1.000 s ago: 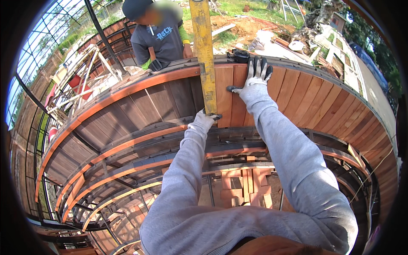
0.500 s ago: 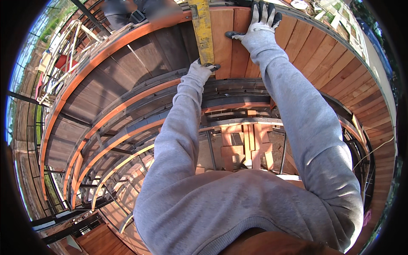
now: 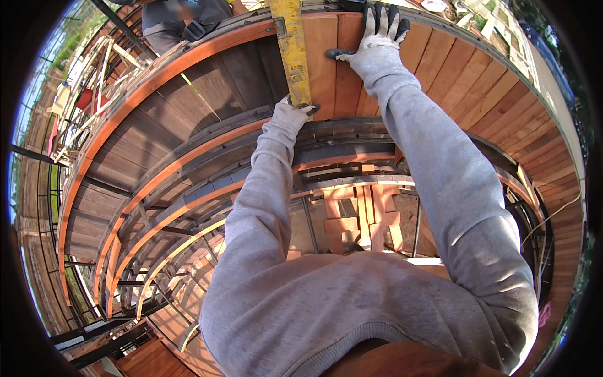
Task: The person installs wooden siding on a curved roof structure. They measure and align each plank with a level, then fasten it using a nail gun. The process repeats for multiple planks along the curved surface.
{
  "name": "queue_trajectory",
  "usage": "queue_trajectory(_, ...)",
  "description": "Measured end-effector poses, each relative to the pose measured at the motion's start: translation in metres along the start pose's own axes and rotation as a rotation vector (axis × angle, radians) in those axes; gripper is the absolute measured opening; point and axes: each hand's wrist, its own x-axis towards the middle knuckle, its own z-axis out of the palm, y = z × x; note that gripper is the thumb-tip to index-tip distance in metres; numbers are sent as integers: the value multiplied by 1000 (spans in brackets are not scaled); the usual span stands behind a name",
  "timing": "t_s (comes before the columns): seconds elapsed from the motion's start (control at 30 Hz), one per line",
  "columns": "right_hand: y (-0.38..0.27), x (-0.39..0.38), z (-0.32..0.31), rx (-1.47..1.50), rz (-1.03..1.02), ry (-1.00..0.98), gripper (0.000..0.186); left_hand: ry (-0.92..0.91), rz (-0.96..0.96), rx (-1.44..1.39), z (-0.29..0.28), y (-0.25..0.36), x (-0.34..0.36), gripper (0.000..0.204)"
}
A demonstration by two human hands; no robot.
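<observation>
A long yellow spirit level lies across the reddish wooden deck boards of a curved platform. My left hand, in a grey glove, grips the level's near end at the inner edge of the boards. My right hand, also gloved, presses flat with spread fingers on a board just right of the level. Both of my arms are in grey sleeves and reach forward over the open frame.
Another person in a grey shirt stands beyond the far rim. Below me are curved orange and dark steel beams with open gaps, stacked timber pieces on the ground, and metal railings at left.
My view has tilted down, so the deck, level and other person have slid toward the top. Both hands stay where they were on the level and the board.
</observation>
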Motion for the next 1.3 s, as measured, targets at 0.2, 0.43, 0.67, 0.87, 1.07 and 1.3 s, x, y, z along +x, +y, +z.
queue_trajectory(0.2,0,3,-18,-70,14,-152,136,15,-30,-30,3,4,2,43)
queue_trajectory(0.43,0,1,-26,-21,-3,-179,138,19,-62,-35,3,17,-3,47)
queue_trajectory(0.67,0,1,-31,14,-10,-156,135,67,-11,-31,7,13,0,41)
queue_trajectory(0.87,-8,1,-33,23,-18,-184,135,85,31,-111,4,-18,5,40)
queue_trajectory(1.07,2,0,-31,44,-3,-157,135,76,13,-109,9,13,-2,41)
queue_trajectory(1.3,-6,1,-39,10,3,-195,136,82,34,-143,8,-6,3,41)
